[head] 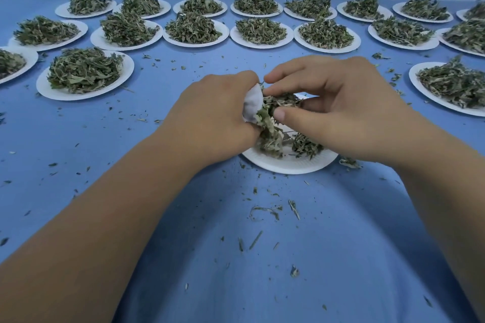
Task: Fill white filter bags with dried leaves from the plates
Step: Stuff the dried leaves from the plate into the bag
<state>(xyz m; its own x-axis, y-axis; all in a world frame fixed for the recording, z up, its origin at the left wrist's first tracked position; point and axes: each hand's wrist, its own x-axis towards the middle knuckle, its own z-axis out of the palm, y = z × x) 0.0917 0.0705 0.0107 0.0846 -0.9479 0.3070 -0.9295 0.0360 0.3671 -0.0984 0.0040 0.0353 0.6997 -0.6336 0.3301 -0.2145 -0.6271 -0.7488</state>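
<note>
Head view: left hand (217, 113) gripped the white filter bag (253, 103) over the near plate (286, 166), mouth facing right, where the right hand (333, 107) pinched a leaf clump (279, 105) touching that mouth.

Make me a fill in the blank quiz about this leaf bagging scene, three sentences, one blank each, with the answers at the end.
1. The left hand grips a ____ filter bag.
2. The right hand pinches dried leaves at the bag's mouth, above a round white ____.
3. Everything rests on a ____ cloth.
Answers: white; plate; blue.
</note>
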